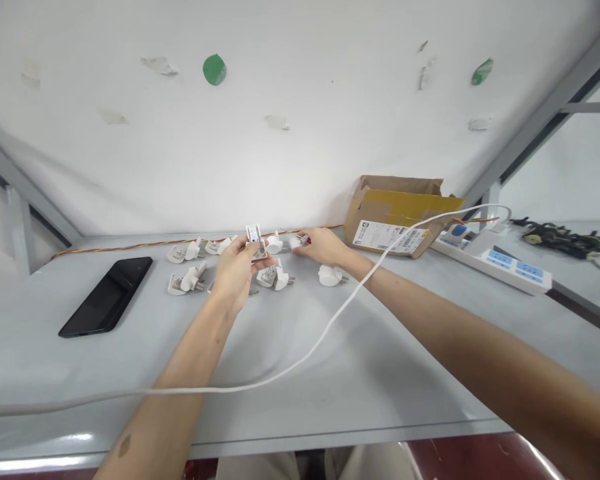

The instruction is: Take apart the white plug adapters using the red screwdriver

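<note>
Both hands are out over a grey table, working in the middle of a bunch of white plugs scattered near the back wall. Left hand is pinched shut on a small white block, held upright just above the tabletop, with a bit of blue on its top face. Right hand is right beside it, fingers closed on a small white part with something red at it; too tiny to say what exactly. One more plug lies just under the right wrist.

White cable runs across the table from the left edge, passes over the right forearm and up to a power strip on the right. Cardboard box sits behind the right hand against the wall, black phone lies flat well off to the left, and a red-yellow wire runs along the foot of the wall.
</note>
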`<state>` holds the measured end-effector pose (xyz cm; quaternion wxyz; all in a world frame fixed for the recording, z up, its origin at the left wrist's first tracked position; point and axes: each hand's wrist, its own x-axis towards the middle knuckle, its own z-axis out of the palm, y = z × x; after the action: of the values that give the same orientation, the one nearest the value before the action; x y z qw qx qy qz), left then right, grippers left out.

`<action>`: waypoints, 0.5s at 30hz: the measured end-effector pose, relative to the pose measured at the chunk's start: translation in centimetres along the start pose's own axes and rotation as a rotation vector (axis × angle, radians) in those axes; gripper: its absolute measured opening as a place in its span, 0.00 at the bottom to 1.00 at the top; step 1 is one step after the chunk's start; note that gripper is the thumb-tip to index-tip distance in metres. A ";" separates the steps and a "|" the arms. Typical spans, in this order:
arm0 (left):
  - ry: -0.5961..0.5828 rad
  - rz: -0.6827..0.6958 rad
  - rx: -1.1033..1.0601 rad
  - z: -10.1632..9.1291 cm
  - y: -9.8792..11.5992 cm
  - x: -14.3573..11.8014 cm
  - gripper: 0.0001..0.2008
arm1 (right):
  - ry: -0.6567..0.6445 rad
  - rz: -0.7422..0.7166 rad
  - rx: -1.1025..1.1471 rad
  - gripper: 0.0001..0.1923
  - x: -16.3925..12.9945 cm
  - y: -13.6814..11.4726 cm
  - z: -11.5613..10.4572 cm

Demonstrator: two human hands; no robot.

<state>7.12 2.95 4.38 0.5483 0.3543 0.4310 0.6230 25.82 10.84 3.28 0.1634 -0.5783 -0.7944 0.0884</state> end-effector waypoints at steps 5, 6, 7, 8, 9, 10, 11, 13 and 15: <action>0.005 -0.001 0.000 -0.1 -0.1 0.0 0.02 | 0.095 0.050 0.072 0.23 -1.6 -1.0 -1.1; 0.000 0.002 0.001 -0.1 -0.2 0.1 0.03 | 0.117 0.050 0.101 0.23 -1.9 -1.3 -1.3; -0.003 0.003 0.001 -0.2 -0.2 0.1 0.03 | 0.144 0.045 0.136 0.22 -2.3 -1.7 -1.5; -0.004 0.002 -0.002 -0.2 -0.2 0.1 0.04 | 0.163 0.030 0.176 0.21 -2.7 -2.1 -1.7; -0.002 0.000 -0.011 -0.1 -0.2 0.1 0.05 | 0.188 0.019 0.218 0.20 -3.0 -2.5 -1.8; 0.004 -0.004 -0.027 -0.1 -0.1 0.0 0.06 | 0.211 0.004 0.264 0.20 -3.3 -2.9 -1.9; 0.016 -0.009 -0.047 0.0 0.0 0.0 0.06 | 0.233 -0.010 0.303 0.22 -3.7 -3.4 -2.0; 0.032 -0.019 -0.088 0.3 0.2 -0.1 0.07 | 0.239 -0.051 0.362 0.23 -4.2 -4.5 -2.1; 0.043 -0.034 -0.114 0.6 0.4 -0.2 0.07 | 0.228 -0.124 0.395 0.22 -4.7 -5.5 -2.3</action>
<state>7.49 2.86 4.98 0.5689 0.3017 0.4122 0.6446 23.06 4.53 6.48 0.3670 -0.4913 -0.7723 0.1660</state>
